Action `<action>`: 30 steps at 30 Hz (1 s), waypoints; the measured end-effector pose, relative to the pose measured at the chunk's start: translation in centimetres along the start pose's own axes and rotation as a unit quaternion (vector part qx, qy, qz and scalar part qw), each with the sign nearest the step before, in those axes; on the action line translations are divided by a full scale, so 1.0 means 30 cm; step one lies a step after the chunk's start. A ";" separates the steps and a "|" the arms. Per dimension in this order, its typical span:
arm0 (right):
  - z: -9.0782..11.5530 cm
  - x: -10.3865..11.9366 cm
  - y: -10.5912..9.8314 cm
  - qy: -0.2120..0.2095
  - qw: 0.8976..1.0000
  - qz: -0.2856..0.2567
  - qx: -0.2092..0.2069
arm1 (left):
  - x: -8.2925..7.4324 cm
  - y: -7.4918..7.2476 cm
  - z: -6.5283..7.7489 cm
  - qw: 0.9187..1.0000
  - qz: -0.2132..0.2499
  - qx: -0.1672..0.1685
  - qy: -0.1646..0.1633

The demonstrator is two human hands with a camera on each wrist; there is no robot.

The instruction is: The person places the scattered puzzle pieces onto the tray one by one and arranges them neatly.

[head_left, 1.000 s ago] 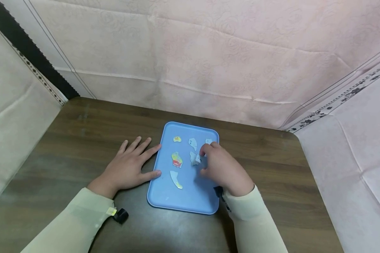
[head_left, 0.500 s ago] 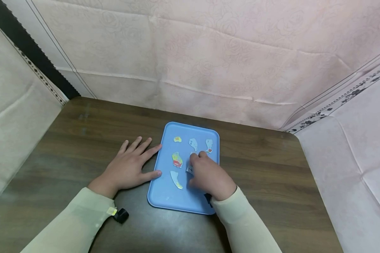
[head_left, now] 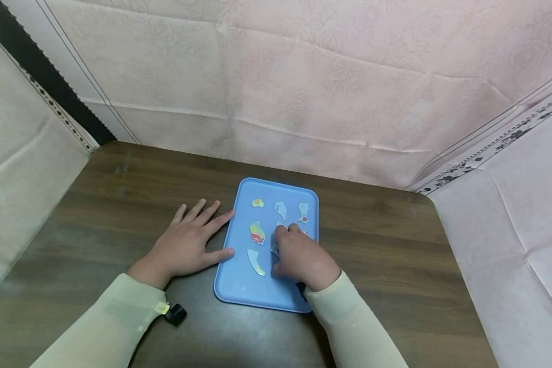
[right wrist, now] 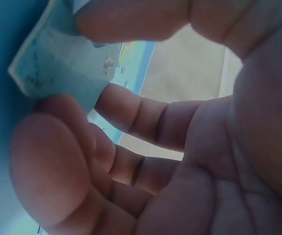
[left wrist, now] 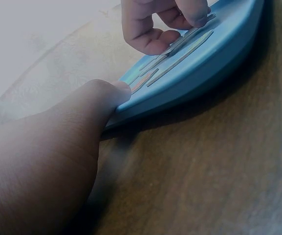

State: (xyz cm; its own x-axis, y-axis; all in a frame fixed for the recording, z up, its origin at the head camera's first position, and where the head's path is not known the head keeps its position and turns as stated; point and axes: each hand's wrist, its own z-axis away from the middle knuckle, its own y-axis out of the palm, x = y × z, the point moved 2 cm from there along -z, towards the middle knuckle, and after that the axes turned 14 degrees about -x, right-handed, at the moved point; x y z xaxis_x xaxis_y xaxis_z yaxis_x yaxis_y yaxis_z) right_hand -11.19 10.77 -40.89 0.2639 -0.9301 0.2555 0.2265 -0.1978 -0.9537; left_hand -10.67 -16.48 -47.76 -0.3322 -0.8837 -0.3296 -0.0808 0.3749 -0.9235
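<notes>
My left hand (head_left: 184,248) lies with its fingers spread, thumb and index tips touching the left edge of a blue tray (head_left: 244,290). In the left wrist view its thumb (left wrist: 109,93) meets the tray rim. Over the tray's middle right, my right hand (head_left: 303,258) has curled fingers, with a pale blue puzzle piece (right wrist: 67,63) between thumb and fingers. Part of that piece is hidden under the hand. Other flat pieces lie around: a small yellow one (head_left: 257,203), a yellow and red one (head_left: 257,233), a curved pale one (head_left: 255,262) and pale blue ones (head_left: 280,209).
A dark wooden table (head_left: 418,286) carries the tray. Pale patterned cloth (head_left: 303,92) hangs behind and on both sides. Another pale blue piece with a red mark (head_left: 303,212) lies near the tray's upper right corner.
My right hand has moved left and slightly down over the tray, uncovering the upper right piece, and has hardly moved in the last half second. The left hand has stayed in place.
</notes>
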 end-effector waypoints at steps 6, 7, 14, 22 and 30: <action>-0.001 -0.001 0.001 0.005 1.000 0.000 0.000 | -0.003 -0.001 -0.006 1.000 -0.001 0.000 0.001; 0.000 -0.002 -0.001 0.006 1.000 0.000 0.001 | -0.004 -0.001 -0.006 1.000 -0.001 0.000 0.001; 0.012 -0.029 -0.056 0.034 0.999 -0.020 -0.023 | -0.007 0.001 -0.010 1.000 -0.003 0.001 0.003; 0.012 -0.084 -0.132 -0.003 0.987 -0.031 -0.160 | -0.006 0.004 -0.010 1.000 -0.002 -0.006 0.003; 0.034 -0.154 -0.140 -0.035 0.962 -0.056 -0.266 | -0.005 0.013 -0.005 1.000 -0.001 -0.023 0.002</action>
State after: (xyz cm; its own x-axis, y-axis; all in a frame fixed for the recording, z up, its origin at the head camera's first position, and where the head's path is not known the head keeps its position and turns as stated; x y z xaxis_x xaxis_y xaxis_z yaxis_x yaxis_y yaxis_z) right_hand -12.41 16.21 -37.88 0.3332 -0.8742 0.3532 -0.2502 -0.4431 -0.8608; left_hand -10.80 -16.15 -48.03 -0.3349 -0.8834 -0.3278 -0.1244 0.3863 -0.9139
